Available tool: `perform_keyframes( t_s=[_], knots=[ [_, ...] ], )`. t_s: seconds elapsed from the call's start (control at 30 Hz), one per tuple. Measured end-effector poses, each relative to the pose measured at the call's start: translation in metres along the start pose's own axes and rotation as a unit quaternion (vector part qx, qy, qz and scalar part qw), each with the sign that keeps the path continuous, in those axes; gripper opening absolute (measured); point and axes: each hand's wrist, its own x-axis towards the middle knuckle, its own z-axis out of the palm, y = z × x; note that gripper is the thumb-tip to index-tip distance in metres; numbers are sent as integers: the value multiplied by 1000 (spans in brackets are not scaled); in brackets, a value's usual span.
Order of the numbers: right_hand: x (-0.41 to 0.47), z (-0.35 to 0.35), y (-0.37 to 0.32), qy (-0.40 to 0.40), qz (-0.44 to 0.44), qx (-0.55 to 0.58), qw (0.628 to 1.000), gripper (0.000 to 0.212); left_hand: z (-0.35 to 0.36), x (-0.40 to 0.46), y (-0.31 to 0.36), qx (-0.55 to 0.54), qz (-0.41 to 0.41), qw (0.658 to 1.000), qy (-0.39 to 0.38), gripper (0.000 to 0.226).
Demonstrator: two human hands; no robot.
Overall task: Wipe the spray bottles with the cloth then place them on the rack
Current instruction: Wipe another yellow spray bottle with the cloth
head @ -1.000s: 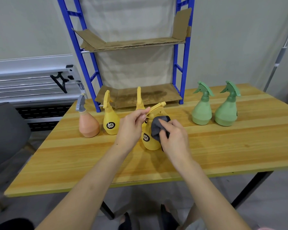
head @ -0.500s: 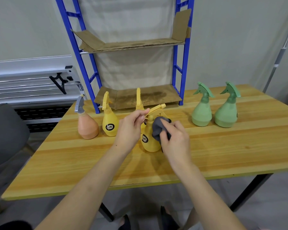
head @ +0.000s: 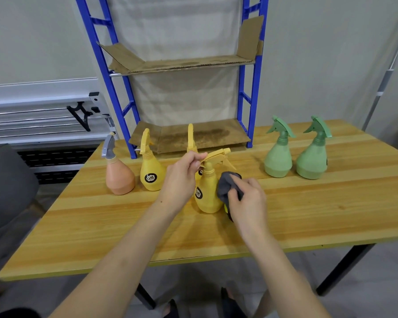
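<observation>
At the left edge we see a grey chair; white metal rails run across the wall at middle left.

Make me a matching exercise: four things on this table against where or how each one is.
Things:
1. cloth
2. orange bottle
3. green bottles
4. rack shelves

States:
A. far left of the row
B. lined with cardboard, no bottles
C. standing on the right
D. in the right hand, against a yellow bottle

Pairs: 1-D, 2-A, 3-C, 4-B
</observation>
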Motion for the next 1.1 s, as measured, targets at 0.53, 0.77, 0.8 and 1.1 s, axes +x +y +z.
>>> perform_keyframes(
  t_s=[0.53,0.77,0.8,1.1],
  knots=[
    [37,-17,-13,13,-93,13,995,26,10,19,17,148,133,978,62,27],
    [33,-14,7,-38,-29,-26,999,29,7,20,17,109,110,987,40,25],
    [37,-16,3,-39,-37,-26,998,29,8,21,17,94,102,990,36,25],
    [32,-12,2,-50,-37,-13,998,25,7,26,10,84,73,994,17,26]
  ],
)
